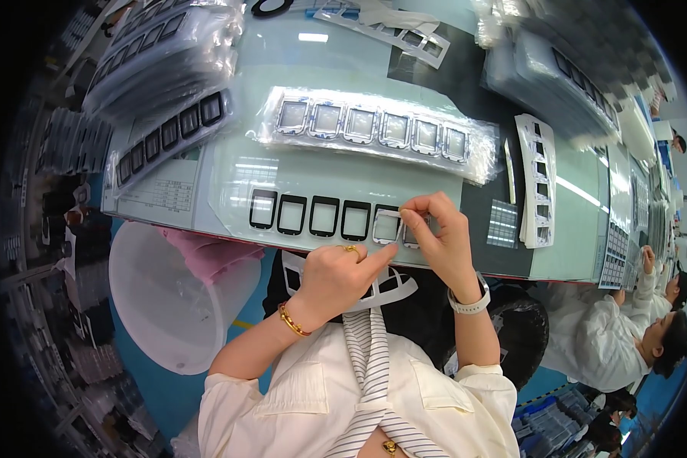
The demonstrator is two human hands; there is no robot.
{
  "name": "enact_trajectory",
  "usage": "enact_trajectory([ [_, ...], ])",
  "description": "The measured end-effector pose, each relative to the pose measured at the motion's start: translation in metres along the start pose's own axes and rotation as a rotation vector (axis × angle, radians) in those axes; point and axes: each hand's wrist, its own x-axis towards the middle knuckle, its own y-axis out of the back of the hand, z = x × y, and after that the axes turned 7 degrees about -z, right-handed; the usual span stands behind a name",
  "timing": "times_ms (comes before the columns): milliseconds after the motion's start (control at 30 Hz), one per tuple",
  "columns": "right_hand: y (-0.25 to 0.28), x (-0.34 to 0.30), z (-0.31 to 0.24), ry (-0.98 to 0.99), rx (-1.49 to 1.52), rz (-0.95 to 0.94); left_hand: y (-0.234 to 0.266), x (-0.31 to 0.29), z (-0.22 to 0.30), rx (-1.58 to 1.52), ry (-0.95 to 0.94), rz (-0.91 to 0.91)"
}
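Observation:
Along the near table edge lies a row of black rectangular frames (324, 217). Toward the row's right end, one frame (388, 227) has a white lining on its face. At its upper right corner, my right hand (441, 233) pinches with thumb and index finger. My left hand (342, 276) reaches in from the lower left, its index finger stretched out to that frame's lower edge; the other fingers are curled and partly hidden. Another frame (411, 237) is mostly covered by my right hand. Below my left hand shows a white cut-out strip (393, 291), near my lap.
A clear plastic tray (267, 126) of white-and-blue-lined frames lies beyond the row. Stacked trays stand at left (168, 65) and right (534, 65). A white cut-out sheet (548, 183) lies right. Below the table are a white bin (156, 305) and pink cloth (210, 256). Co-workers sit right.

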Motion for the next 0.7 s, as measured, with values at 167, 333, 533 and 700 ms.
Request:
enact_trajectory([
  [167,0.001,-0.002,-0.005,0.036,-0.011,0.001,-0.001,-0.001,0.0,0.02,0.015,-0.02],
  [333,0.002,-0.002,-0.003,0.07,-0.023,0.024,0.0,-0.01,-0.004,0.006,0.001,0.028],
  [533,0.001,0.001,-0.002,0.046,-0.004,0.012,0.002,-0.014,-0.007,0.009,0.038,0.084],
  [700,-0.001,0.003,-0.003,0.002,0.0,0.009,0.001,-0.012,-0.007,0.022,0.049,0.091],
])
